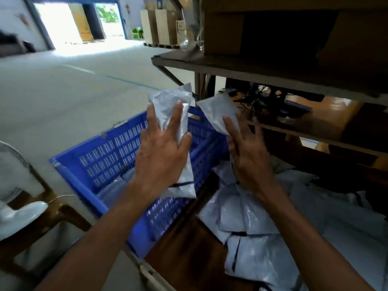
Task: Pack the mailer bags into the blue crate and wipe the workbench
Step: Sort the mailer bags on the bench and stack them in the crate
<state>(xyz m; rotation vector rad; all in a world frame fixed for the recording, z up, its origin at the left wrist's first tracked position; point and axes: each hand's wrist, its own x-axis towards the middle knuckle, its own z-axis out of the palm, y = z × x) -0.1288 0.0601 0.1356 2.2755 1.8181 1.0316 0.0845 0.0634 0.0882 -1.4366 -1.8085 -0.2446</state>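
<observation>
My left hand (161, 152) grips a grey mailer bag (171, 106) upright above the blue crate (109, 152). My right hand (249, 156) holds a second grey mailer bag (218, 112) just to the right, over the crate's near corner. The blue crate stands left of the brown workbench (184, 257), and a few grey bags lie on its bottom. A pile of several mailer bags (262, 223) covers the workbench under and to the right of my right hand.
A dark shelf (252, 70) with cardboard boxes (224, 32) hangs over the bench; black cables (264, 99) lie on the lower shelf behind. A white fan (14, 181) sits on a brown chair at the left. Grey concrete floor stretches beyond the crate.
</observation>
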